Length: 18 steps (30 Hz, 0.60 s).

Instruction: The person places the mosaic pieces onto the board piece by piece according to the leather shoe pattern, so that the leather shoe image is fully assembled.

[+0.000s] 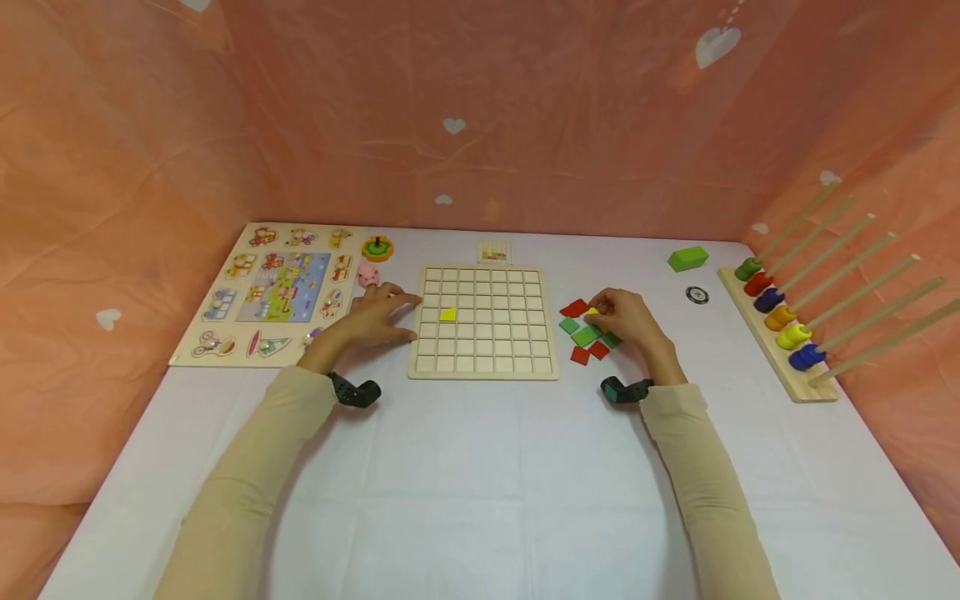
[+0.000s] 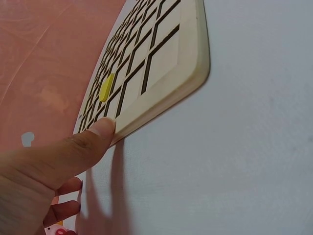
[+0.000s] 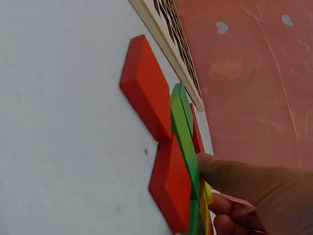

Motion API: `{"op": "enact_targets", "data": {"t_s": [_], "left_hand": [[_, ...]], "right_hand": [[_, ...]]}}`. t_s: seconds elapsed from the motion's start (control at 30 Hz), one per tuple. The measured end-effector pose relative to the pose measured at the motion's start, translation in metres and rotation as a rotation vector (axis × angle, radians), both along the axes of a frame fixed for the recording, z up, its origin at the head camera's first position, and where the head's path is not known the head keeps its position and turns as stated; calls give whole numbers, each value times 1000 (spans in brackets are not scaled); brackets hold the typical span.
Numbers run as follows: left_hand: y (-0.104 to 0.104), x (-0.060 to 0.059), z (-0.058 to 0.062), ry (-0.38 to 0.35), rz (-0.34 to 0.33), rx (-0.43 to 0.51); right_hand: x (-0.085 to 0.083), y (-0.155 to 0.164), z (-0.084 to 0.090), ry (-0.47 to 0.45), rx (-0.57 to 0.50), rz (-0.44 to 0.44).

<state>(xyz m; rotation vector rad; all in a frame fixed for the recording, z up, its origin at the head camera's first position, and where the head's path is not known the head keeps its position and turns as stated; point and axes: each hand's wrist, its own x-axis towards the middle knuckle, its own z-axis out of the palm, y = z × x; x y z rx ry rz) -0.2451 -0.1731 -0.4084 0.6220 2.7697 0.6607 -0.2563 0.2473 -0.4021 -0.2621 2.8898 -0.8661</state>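
A square wooden grid board (image 1: pixel 482 372) lies flat in the middle, with one yellow tile (image 1: pixel 448 314) in a cell on its left part. My left hand (image 1: pixel 372 317) is at the board's left side, its thumb touching the edge in the left wrist view. To the right of the board is a loose cluster of flat tiles, among them red tiles (image 1: pixel 580 356) and green tiles (image 1: pixel 587 335). Over this cluster, my right hand (image 1: pixel 626 319) pinches a yellow tile (image 3: pixel 209 194) between thumb and fingers, which partly hide it.
A picture puzzle board (image 1: pixel 225 312) lies at the left, near a pink pig figure (image 1: pixel 368 273) and a round orange-green toy (image 1: pixel 377 247). A small pattern card (image 1: pixel 495 252) is behind the grid. A green block (image 1: pixel 687 258), a dark disc (image 1: pixel 697 295) and a peg stand (image 1: pixel 780 342) are at right.
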Motion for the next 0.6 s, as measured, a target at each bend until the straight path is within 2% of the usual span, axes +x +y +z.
{"op": "enact_targets", "data": {"t_s": [0.27,0.6], "left_hand": [[0,1,2,-4,-2,11],[0,3,3,-15,1,22]], "right_hand": [[-1,-2,-2,-38,-40,-38],[-2,-21,8,51,-193,-25]]}}
